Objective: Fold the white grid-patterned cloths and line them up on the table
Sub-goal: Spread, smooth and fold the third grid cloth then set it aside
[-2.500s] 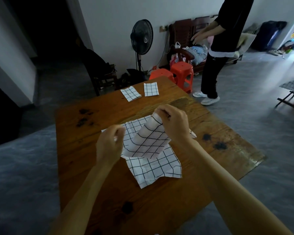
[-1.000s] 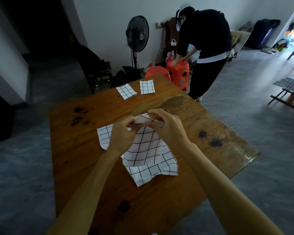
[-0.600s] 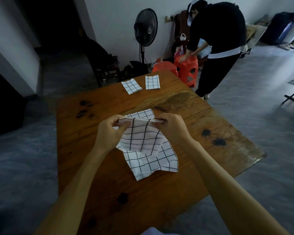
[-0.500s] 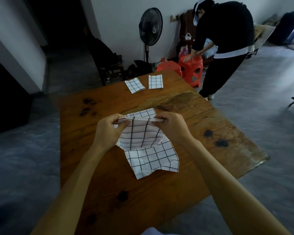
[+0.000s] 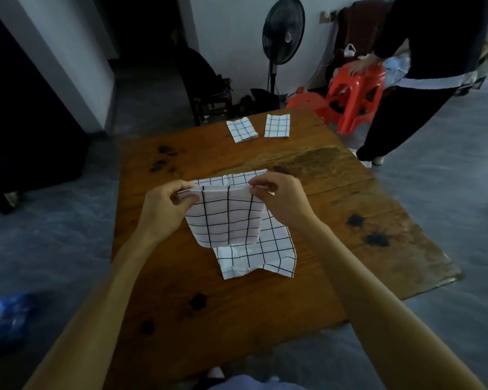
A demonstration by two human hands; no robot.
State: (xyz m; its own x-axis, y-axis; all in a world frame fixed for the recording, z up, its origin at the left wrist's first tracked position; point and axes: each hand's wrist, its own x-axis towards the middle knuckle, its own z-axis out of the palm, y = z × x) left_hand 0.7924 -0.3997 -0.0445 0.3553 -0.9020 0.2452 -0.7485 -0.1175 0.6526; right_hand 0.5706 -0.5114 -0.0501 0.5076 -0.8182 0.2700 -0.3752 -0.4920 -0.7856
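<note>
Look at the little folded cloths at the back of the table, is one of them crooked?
Yes. The left folded cloth sits turned at an angle, while the right folded cloth lies nearly square to the table edge, so the pair isn't lined up neatly. The loose cloth near the hands is also rumpled.

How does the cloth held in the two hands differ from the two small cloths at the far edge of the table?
The held cloth hangs lifted above the table, pinched at its top edge by the left hand and right hand; the two folded cloths lie flat, untouched. The held cloth looks larger and only partly folded; the folded cloths are compact rectangles. All share the white fabric with black grid lines.
</note>
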